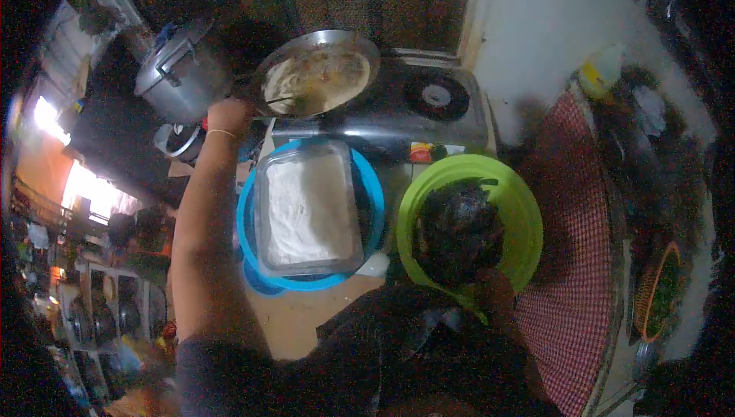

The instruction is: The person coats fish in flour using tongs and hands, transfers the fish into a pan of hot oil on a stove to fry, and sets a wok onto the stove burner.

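My left hand (230,116) reaches out to the left edge of a wide metal frying pan (367,46) and is closed around a handle. A thin dark shaft of a cooking utensil (279,100) runs from that side into the pan, which holds a pale liquid with brownish patches. At the lower right of a green basin (528,229), my right hand (496,292) is in deep shadow, its fingers not distinguishable. Inside the basin lies a dark mass (459,226) I cannot identify. Between my arms, a clear rectangular container of white powder (306,210) rests on a blue basin (373,187).
The pan stands on a gas stove with a bare right burner (436,96). A large lidded metal pot (180,73) is at the far left. On the right are a red checked cloth (570,264), a yellowish bottle (601,73) and an orange basket of greens (658,291).
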{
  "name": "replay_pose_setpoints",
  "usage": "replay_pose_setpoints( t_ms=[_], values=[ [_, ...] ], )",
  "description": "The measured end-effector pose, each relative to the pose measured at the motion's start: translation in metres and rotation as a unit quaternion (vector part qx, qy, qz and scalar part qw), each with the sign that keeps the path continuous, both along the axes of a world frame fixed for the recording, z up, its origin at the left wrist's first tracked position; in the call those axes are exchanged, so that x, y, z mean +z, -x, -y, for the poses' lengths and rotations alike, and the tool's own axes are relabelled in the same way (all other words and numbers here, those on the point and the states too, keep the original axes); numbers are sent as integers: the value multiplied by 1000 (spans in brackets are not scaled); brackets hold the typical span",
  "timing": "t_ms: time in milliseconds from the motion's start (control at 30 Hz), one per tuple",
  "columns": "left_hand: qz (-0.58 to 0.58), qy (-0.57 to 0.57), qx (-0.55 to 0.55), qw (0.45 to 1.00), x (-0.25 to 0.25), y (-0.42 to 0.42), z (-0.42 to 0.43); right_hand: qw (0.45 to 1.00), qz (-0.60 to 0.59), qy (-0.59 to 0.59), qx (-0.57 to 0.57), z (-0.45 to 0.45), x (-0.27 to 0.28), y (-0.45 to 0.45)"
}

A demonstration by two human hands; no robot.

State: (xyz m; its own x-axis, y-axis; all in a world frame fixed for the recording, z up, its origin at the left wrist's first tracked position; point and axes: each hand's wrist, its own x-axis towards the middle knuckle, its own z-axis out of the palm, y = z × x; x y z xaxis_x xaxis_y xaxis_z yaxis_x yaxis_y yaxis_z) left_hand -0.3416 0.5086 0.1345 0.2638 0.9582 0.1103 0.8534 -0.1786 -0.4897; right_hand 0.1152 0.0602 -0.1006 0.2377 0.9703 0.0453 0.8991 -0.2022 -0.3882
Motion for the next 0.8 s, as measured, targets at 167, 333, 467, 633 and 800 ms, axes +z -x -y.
replay_pose_setpoints(
  t_ms=[167, 333, 467, 633, 800],
  values=[
    [85, -15, 52, 995, 30, 11, 12, 998, -13, 53, 7, -2, 4, -4],
    [181, -46, 32, 982, 0, 14, 45, 1000, -9, 16, 16, 11, -12, -9],
    [260, 13, 20, 965, -85, 16, 55, 999, 19, -12, 25, 14, -31, -15],
    [509, 86, -4, 857, -135, 31, 74, 975, 179, -96, 87, 20, -101, -44],
    [763, 166, 147, 607, -139, -21, 155, 949, -264, 92, -145, -48, -12, -17]
  ],
)
